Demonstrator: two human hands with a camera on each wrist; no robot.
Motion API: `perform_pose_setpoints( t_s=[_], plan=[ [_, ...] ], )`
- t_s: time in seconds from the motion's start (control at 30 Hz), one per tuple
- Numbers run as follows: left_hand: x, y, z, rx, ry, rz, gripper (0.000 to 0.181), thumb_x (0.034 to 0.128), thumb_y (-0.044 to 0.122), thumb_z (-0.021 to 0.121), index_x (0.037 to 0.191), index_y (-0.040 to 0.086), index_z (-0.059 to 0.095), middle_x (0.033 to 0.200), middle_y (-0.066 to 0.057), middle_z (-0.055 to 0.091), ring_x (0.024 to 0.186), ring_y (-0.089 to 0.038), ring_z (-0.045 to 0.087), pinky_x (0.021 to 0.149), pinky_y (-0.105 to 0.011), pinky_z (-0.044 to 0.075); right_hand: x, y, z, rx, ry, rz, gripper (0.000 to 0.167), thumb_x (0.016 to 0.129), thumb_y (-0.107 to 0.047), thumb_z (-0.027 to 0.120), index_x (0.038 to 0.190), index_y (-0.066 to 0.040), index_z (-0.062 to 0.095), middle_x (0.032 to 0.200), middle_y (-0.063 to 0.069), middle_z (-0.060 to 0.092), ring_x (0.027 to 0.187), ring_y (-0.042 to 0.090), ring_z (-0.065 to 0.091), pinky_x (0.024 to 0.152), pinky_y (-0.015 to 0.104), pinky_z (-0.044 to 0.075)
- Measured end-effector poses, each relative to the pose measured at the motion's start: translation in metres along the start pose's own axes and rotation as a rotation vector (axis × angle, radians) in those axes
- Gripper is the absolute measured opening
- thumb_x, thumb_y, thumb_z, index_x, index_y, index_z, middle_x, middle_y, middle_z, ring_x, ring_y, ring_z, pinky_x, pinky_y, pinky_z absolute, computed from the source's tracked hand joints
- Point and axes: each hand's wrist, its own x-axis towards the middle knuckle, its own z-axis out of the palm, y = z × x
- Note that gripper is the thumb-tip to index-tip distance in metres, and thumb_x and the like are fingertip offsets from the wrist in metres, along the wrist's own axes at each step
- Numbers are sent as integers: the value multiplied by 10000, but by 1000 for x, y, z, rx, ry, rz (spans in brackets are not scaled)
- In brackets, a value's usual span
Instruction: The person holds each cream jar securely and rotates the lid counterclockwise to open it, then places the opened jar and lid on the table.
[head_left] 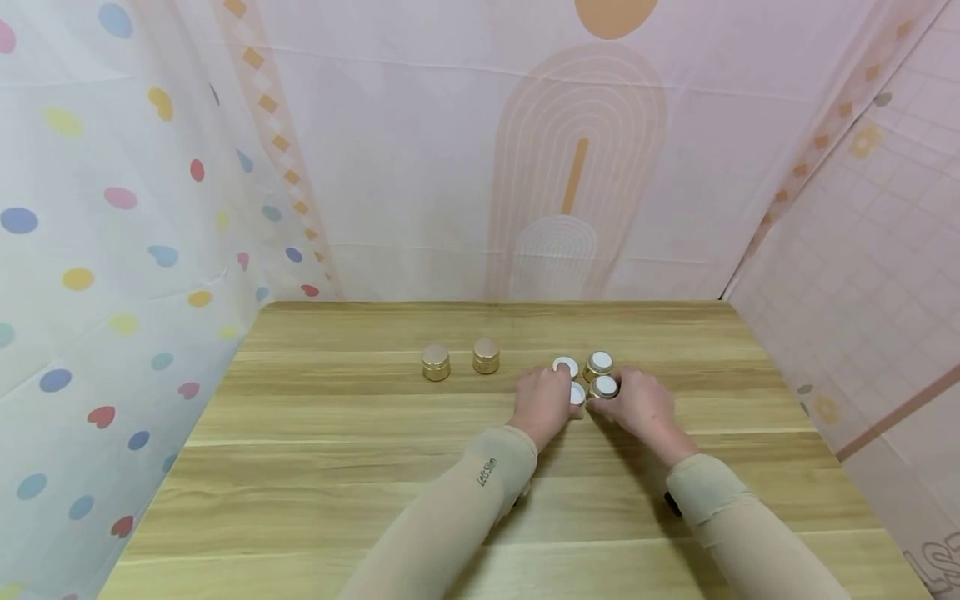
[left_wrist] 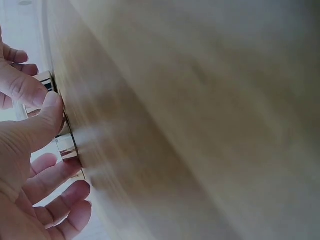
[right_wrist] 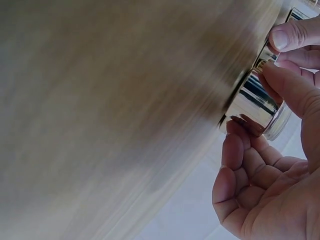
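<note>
The near jar (head_left: 604, 387), a stubby gold container, stands upright on the right half of the wooden table (head_left: 337, 467), its short axis vertical and its white top facing up. The far jar (head_left: 599, 367) stands just beyond it in the same attitude. Immediately to the left, the near lid (head_left: 577, 394) and the far lid (head_left: 566, 367) lie flat, white faces up. The right hand (head_left: 643, 405) pinches the near jar between thumb and fingers from its right side; its outer fingers are curled towards the palm. The left hand (head_left: 543, 400) has thumb and index finger set about the near lid, the index overlapping the far lid; whether it bears on both cannot be determined. The left fingers hide part of each lid, and the right hand covers the near jar's right side. Both forearms extend from the near edge, cut off there, sleeves (head_left: 465, 492) ending at the wrists. A dark item (head_left: 672, 504) beneath the right cuff is hard to identify. Further left, two closed gold jars (head_left: 436, 363) stand upright, apart from each other.
</note>
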Motion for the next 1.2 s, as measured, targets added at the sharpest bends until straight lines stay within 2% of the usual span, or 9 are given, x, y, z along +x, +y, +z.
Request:
perform_pose_setpoints(
  t_s=[0.3, 0.47, 0.6, 0.67, 0.73, 0.8, 0.93, 1.03, 1.2],
  plan=[
    [-9, -1, -8, -40, -51, 2, 589, 827, 536, 892, 1148, 98, 664, 954, -61, 789, 902, -246, 743, 788, -382, 597, 1, 1, 1, -4, 30, -18, 421, 803, -429, 898, 1037, -100, 779, 939, 130, 790, 869, 312, 735, 629, 428, 521],
    [-31, -3, -24, -148, -74, 1, 554, 891, 561, 831, 1164, 102, 686, 950, -68, 800, 894, -257, 744, 804, -389, 588, -2, 4, 2, 9, 20, -31, 436, 805, -436, 917, 1011, -87, 758, 934, 118, 786, 859, 301, 730, 637, 420, 515],
    [-51, -14, -42, -220, -121, -24, 623, 907, 580, 803, 1306, 113, 701, 1164, -85, 807, 1052, -296, 759, 899, -421, 611, -5, 2, -3, -25, 7, -47, 559, 800, -484, 923, 1062, -31, 727, 984, 178, 784, 892, 351, 737, 692, 475, 550],
    [-61, -24, -52, -251, -128, -45, 651, 910, 584, 797, 1352, 116, 697, 1241, -94, 791, 1115, -315, 751, 948, -447, 614, -8, -4, -9, -57, 35, -55, 609, 817, -495, 907, 1107, 1, 705, 1003, 212, 777, 921, 387, 741, 741, 522, 565],
    [-71, -37, -60, -286, -114, -70, 652, 914, 570, 798, 1373, 119, 693, 1248, -97, 791, 1130, -326, 749, 970, -472, 610, -11, -15, -13, -42, 71, -87, 615, 846, -476, 888, 1157, 19, 697, 1056, 229, 779, 968, 409, 746, 806, 556, 580],
    [-82, -51, -65, -323, -91, -98, 634, 920, 549, 801, 1377, 123, 695, 1245, -95, 792, 1139, -333, 746, 982, -494, 604, -15, -32, -14, 28, 64, -134, 611, 893, -443, 854, 1231, 34, 678, 1114, 231, 769, 1004, 397, 737, 851, 554, 588],
    [-102, -76, -70, -358, -36, -159, 608, 917, 506, 822, 1354, 101, 699, 1216, -126, 795, 1135, -360, 742, 979, -527, 597, -17, -74, -5, 272, -67, -223, 663, 930, -397, 831, 1405, 15, 622, 1306, 197, 730, 1117, 337, 718, 915, 491, 611],
    [-113, -88, -71, -359, -3, -181, 595, 909, 485, 837, 1312, 68, 706, 1223, -152, 787, 1163, -390, 725, 1002, -542, 578, -8, -101, 8, 397, -151, -221, 767, 925, -398, 837, 1514, -5, 543, 1423, 173, 684, 1204, 325, 711, 956, 472, 619],
    [-125, -96, -72, -330, -8, -160, 618, 884, 453, 863, 1301, 28, 698, 1206, -168, 782, 1193, -440, 695, 1062, -590, 534, 21, -130, 34, 424, -173, -175, 871, 922, -414, 835, 1572, 16, 447, 1524, 202, 602, 1328, 390, 650, 1071, 510, 578]
  ],
)
